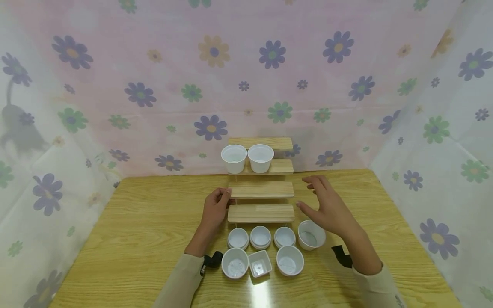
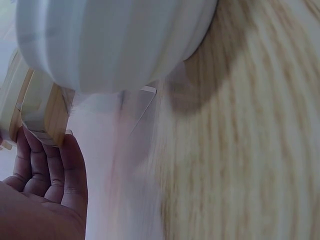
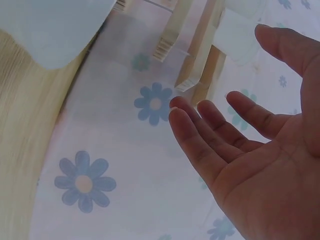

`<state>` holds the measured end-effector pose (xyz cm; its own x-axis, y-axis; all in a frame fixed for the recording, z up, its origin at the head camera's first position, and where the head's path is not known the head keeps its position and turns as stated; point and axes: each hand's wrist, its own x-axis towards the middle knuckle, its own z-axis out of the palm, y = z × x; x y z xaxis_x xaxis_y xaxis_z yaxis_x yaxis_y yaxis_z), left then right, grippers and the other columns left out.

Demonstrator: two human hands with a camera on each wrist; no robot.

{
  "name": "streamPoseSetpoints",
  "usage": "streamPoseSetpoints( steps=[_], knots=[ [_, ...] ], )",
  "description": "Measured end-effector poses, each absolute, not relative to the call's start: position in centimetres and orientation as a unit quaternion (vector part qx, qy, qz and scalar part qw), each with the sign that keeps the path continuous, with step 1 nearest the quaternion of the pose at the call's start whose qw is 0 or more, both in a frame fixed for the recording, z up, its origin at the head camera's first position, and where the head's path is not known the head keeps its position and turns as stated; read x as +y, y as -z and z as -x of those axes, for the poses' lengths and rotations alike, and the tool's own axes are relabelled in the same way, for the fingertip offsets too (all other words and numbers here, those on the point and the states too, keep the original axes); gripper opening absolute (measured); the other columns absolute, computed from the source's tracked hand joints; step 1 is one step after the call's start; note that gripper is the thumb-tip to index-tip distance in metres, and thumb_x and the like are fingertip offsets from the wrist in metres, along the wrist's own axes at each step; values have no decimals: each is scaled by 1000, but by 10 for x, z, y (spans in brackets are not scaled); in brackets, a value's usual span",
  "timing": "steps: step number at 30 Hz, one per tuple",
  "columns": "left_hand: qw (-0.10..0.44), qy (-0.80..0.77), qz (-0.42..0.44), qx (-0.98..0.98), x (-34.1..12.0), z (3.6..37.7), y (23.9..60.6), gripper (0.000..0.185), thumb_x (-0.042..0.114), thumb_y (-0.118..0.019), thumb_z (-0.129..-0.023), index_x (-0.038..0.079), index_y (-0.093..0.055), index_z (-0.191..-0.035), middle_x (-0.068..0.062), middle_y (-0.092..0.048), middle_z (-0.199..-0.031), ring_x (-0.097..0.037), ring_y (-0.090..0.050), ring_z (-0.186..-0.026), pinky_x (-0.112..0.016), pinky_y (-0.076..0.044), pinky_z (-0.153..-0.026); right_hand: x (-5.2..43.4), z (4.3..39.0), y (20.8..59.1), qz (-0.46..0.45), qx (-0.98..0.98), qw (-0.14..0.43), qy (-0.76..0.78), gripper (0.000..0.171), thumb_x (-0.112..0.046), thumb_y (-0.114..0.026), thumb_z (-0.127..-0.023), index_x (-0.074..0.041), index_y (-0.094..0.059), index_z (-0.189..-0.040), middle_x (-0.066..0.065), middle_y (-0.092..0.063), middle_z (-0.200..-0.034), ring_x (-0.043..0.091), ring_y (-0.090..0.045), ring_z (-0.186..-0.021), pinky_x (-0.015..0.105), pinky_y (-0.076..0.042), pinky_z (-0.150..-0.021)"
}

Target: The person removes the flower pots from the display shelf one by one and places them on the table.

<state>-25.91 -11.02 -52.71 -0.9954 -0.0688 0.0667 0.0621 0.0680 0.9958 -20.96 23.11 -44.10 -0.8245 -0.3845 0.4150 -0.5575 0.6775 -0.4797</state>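
Observation:
A four-step wooden shelf (image 1: 261, 213) stands mid-table. Two white cups (image 1: 233, 158) (image 1: 260, 158) sit side by side on its second step from the top. My left hand (image 1: 222, 197) rests its fingertips against the left end of the shelf; the left wrist view shows those fingers (image 2: 50, 165) touching the wood end (image 2: 55, 117). My right hand (image 1: 313, 196) hovers open beside the shelf's right end with spread fingers, holding nothing; the right wrist view shows its empty palm (image 3: 260, 160) near the shelf boards (image 3: 192, 60).
Several white cups stand in front of the shelf: three small round ones (image 1: 260, 236) in a row, a larger tilted one (image 1: 311, 234) at the right, and two round cups (image 1: 235, 262) (image 1: 290, 260) flanking a square one (image 1: 259, 263). Flowered cloth walls enclose the wooden table (image 1: 146, 239).

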Motion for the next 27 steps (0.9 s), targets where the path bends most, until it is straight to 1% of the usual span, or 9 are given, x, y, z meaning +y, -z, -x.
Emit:
streamPoseSetpoints(
  steps=[3,6,13,19,27],
  knots=[
    [47,686,1,-726,-110,260,528,28,28,-61,-111,2,-67,-103,-17,-73,-96,-32,-74,-93,-31,-58,-87,228,212,439,-259,-903,144,-312,64,-18,-81,-96,1,-47,-148,21,-49,-143,42,-59,-122,57,-53,-100],
    [49,687,2,-725,-111,260,529,28,28,-61,-111,1,-67,-103,-17,-73,-97,-34,-74,-94,-32,-59,-88,225,214,437,-262,-898,148,-320,64,-17,-81,-96,0,-47,-147,21,-48,-143,42,-59,-123,57,-53,-100],
    [51,686,1,-726,-110,260,527,26,27,-62,-110,2,-68,-102,-16,-73,-95,-27,-74,-89,-30,-58,-85,220,216,434,-269,-892,157,-327,62,-16,-81,-96,-2,-48,-146,20,-49,-144,39,-59,-123,56,-53,-100],
    [50,687,-2,-725,-110,259,526,26,27,-62,-110,2,-68,-102,-15,-73,-94,-20,-73,-86,-30,-58,-85,217,217,430,-273,-886,162,-338,61,-15,-81,-96,-1,-49,-146,19,-51,-141,39,-60,-123,56,-53,-100],
    [47,688,-2,-724,-111,259,526,26,27,-63,-110,3,-69,-103,-12,-73,-93,-19,-73,-86,-29,-57,-84,210,224,427,-267,-876,175,-362,59,-13,-80,-96,-1,-48,-145,18,-52,-139,36,-61,-121,57,-54,-97]
  ],
)
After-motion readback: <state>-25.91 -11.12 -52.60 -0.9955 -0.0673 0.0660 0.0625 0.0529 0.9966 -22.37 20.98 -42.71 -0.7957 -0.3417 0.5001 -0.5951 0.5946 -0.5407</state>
